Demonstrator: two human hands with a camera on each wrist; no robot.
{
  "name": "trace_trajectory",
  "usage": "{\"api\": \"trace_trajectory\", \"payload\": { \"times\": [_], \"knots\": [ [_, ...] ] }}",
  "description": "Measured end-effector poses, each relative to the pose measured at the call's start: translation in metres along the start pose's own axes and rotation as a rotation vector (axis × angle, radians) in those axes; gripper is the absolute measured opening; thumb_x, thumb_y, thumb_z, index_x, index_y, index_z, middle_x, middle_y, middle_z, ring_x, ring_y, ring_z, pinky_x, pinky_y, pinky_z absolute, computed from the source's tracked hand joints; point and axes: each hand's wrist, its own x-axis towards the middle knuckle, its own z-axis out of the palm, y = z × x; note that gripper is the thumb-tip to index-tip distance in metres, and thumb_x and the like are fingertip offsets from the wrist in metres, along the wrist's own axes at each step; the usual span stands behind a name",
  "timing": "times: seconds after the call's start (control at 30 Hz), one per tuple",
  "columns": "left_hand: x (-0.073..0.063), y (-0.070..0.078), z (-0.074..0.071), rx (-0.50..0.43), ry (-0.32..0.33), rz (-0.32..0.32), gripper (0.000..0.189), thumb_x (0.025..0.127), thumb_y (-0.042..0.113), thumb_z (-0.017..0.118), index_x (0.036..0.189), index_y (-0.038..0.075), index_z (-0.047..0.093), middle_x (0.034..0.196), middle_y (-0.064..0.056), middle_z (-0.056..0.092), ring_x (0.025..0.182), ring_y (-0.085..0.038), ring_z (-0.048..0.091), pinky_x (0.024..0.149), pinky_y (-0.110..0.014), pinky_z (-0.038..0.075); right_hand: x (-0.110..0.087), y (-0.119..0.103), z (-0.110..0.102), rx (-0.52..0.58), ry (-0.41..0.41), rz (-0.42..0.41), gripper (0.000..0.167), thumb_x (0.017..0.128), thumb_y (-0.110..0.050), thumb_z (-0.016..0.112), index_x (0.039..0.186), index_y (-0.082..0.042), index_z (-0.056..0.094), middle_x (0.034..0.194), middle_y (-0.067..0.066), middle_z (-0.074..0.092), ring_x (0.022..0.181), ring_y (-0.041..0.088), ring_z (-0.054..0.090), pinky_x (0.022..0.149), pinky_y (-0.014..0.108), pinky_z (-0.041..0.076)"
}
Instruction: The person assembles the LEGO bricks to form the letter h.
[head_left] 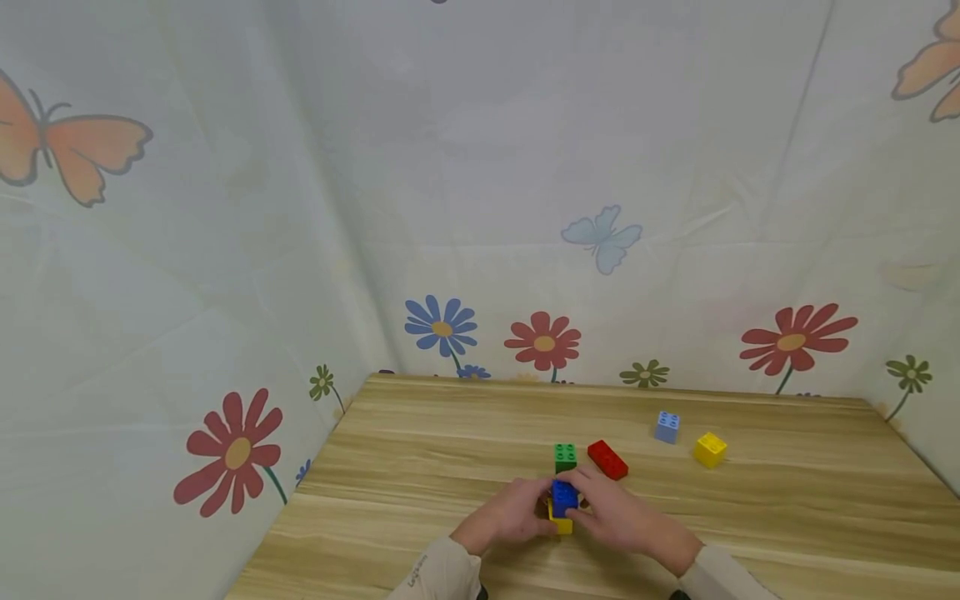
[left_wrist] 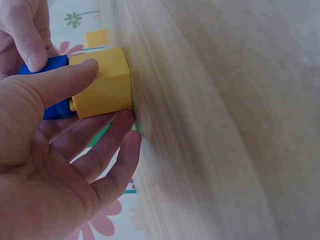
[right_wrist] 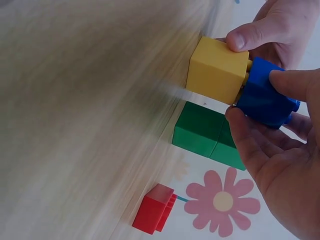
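Note:
My left hand [head_left: 516, 510] pinches a yellow toy block [left_wrist: 107, 82] low on the wooden table, its thumb on one side and fingers behind. On top of that block sits a blue block [right_wrist: 265, 92], gripped between the thumb and fingers of my right hand [head_left: 622, 515]. A gap with yellow studs shows between the two in the right wrist view, and the blue one leans slightly. Just beyond them stand green blocks [right_wrist: 200, 131], one upon another with a seam between. The fingertips of both hands come close together around the blue block.
A red brick [head_left: 607, 460] lies to the right of the green blocks. Farther right are a light blue block [head_left: 667, 427] and a second yellow block [head_left: 710, 450]. Behind the wooden table [head_left: 450, 417] hangs a pale curtain [head_left: 487, 167] with flowers and butterflies.

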Motion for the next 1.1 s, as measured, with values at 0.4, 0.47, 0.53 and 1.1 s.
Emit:
{"api": "trace_trajectory", "payload": {
  "times": [0.4, 0.47, 0.53, 1.1],
  "knots": [
    [-0.0018, 0.0013, -0.0005, -0.026, 0.012, 0.012, 0.053, 0.079, 0.019, 0.078, 0.127, 0.017, 0.055, 0.100, 0.008, 0.063, 0.087, -0.002, 0.056, 0.078, -0.021, 0.046, 0.0002, -0.0020, 0.0013, 0.003, 0.012, -0.032, 0.046, 0.091, -0.020, 0.065, 0.133, -0.012, 0.048, 0.125, 0.002, 0.049, 0.107, 0.016, 0.053, 0.084, 0.030, 0.050],
    [-0.0013, 0.0006, -0.0005, -0.023, 0.017, 0.013, 0.052, 0.079, 0.018, 0.078, 0.126, 0.016, 0.056, 0.097, 0.008, 0.063, 0.084, -0.001, 0.055, 0.076, -0.021, 0.046, 0.0006, -0.0021, 0.0017, 0.001, 0.017, -0.035, 0.046, 0.090, -0.019, 0.066, 0.132, -0.014, 0.048, 0.125, 0.001, 0.050, 0.107, 0.015, 0.053, 0.085, 0.029, 0.050],
    [-0.0006, -0.0006, -0.0002, -0.010, 0.020, 0.014, 0.052, 0.079, 0.019, 0.078, 0.125, 0.016, 0.056, 0.095, 0.009, 0.063, 0.082, 0.000, 0.055, 0.074, -0.020, 0.045, 0.0010, -0.0020, 0.0021, -0.005, 0.020, -0.036, 0.047, 0.089, -0.019, 0.067, 0.132, -0.016, 0.049, 0.125, 0.001, 0.050, 0.107, 0.015, 0.053, 0.085, 0.029, 0.050],
    [0.0030, -0.0047, 0.0012, -0.044, 0.007, 0.025, 0.047, 0.080, 0.017, 0.077, 0.123, 0.018, 0.057, 0.098, 0.011, 0.063, 0.086, 0.000, 0.056, 0.080, -0.022, 0.046, 0.0032, 0.0000, 0.0010, 0.003, 0.033, -0.033, 0.040, 0.089, -0.022, 0.068, 0.126, -0.017, 0.054, 0.120, -0.002, 0.054, 0.101, 0.012, 0.054, 0.082, 0.029, 0.051]
  ]
}}
